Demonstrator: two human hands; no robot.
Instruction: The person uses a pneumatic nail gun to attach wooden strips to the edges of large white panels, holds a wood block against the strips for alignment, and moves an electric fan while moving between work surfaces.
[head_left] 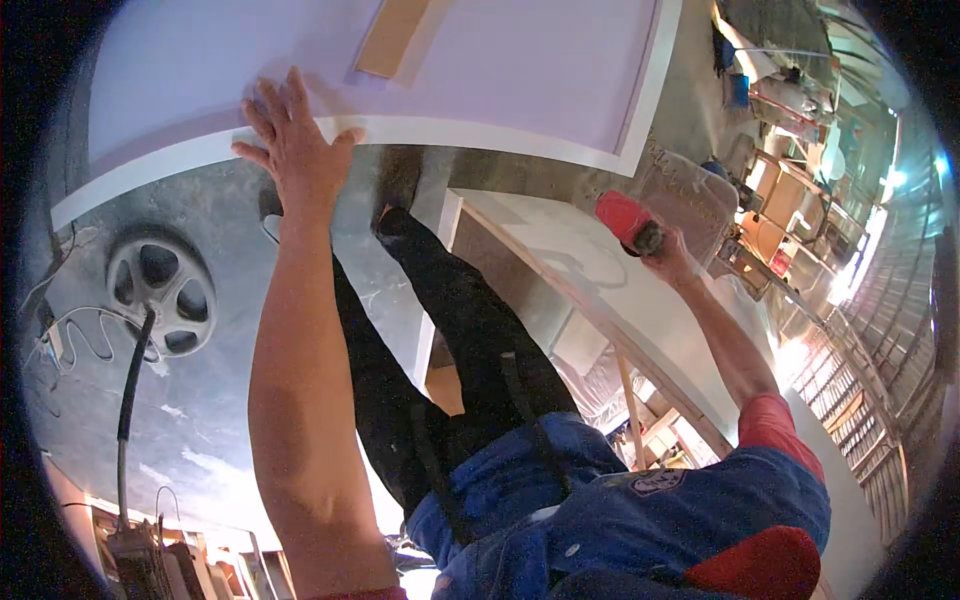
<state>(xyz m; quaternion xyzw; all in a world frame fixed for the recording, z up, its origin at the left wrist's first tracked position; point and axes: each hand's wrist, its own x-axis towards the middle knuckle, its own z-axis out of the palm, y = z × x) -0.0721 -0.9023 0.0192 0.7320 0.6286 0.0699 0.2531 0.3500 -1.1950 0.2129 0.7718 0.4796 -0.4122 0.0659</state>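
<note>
My left hand [300, 155] lies open, fingers spread, over the near edge of a large pale panel [200, 90]. A white raised border runs along the edges of this panel, and my fingertips reach past it onto the lilac-tinted surface. Off to the right, my right hand [672, 258] is closed round a hand-sized red and black tool [622, 222]. Its exact kind is unclear. The tool is held above the white top of a bench [560, 235], apart from the panel. On the panel's far part rests a flat brown wooden strip [393, 38].
A grey spoked wheel-shaped base [162, 290] with a black pole stands on the concrete floor at left, a pale cable beside it. The wooden-framed bench stands close to my legs at right. A translucent bin [690, 205] sits beyond it, with cluttered shelving [790, 200] at far right.
</note>
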